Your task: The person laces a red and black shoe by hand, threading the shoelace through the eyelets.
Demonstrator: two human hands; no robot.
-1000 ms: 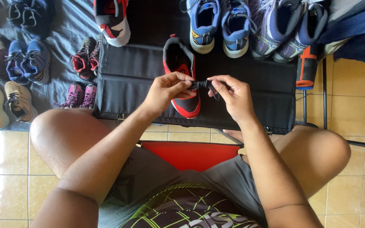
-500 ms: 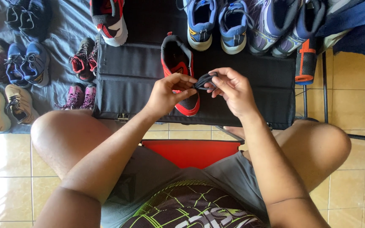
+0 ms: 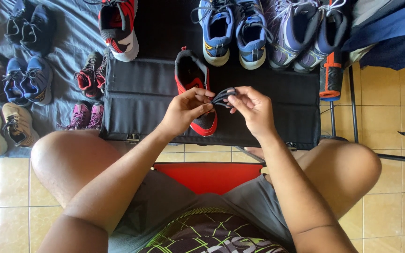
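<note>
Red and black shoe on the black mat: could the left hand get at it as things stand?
Probably yes. The left hand hovers right above the red and black shoe, nothing between them, though its fingertips pinch a dark lace.

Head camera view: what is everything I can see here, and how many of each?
red and black shoe: one, on the black mat, under the hands
dark lace: one, black, pinched between both hands
black mat: one, spread in front of the knees
blue shoes: one pair, at the top edge of the mat
purple and white shoes: one pair, top right
red, black and white shoe: one, top left of the mat
small pink shoes: one pair, left of the mat
tan shoes: one pair, far left
red stool: one, between the legs
left hand: holds the lace
right hand: holds the lace
</note>
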